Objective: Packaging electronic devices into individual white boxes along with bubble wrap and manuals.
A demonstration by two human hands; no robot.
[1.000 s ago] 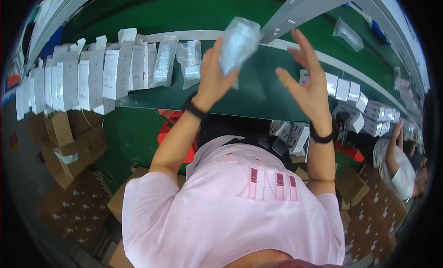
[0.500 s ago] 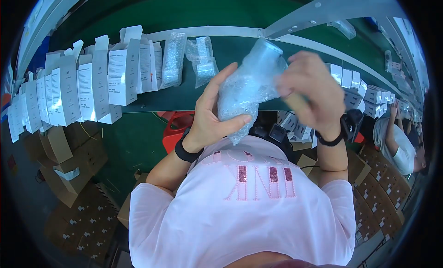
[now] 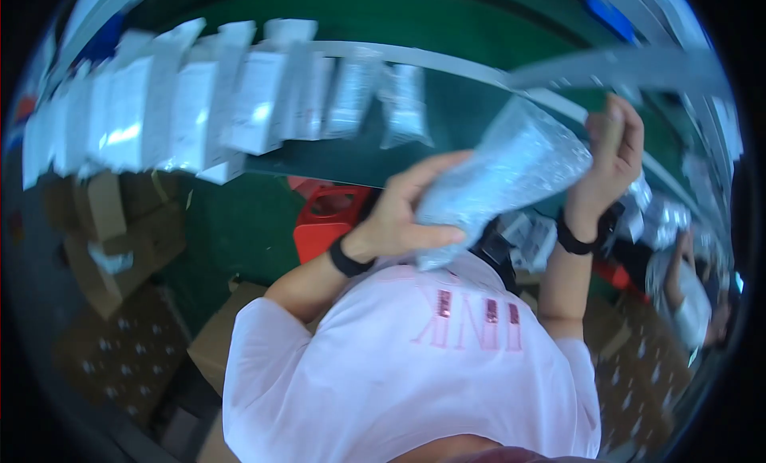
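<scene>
My left hand (image 3: 411, 208) is wrapped round the lower end of a clear bubble-wrap bag (image 3: 511, 172), thumb across its front. The bag slants up to the right, its wide end high. Something pale shows dimly inside, too blurred to name. Just beyond the bag's right corner is my right hand (image 3: 614, 148), raised with its fingers curled together. Whether anything is pinched in them I cannot make out. Across the bench, two bubble-wrapped items (image 3: 353, 96) lie beside a row of upright white boxes (image 3: 259, 96), several with open flaps.
The green bench (image 3: 311, 161) has a metal rail along its far side. Below it are a red plastic stool (image 3: 327, 220) and brown cartons (image 3: 227, 327). More white boxes (image 3: 531, 240) sit right of my body. Another person in a pale top (image 3: 686, 299) is at far right.
My right hand has moved right and up, away from the bag. The bag has shifted right and its wide end now spreads out. The view has swung, sliding the bench items rightward.
</scene>
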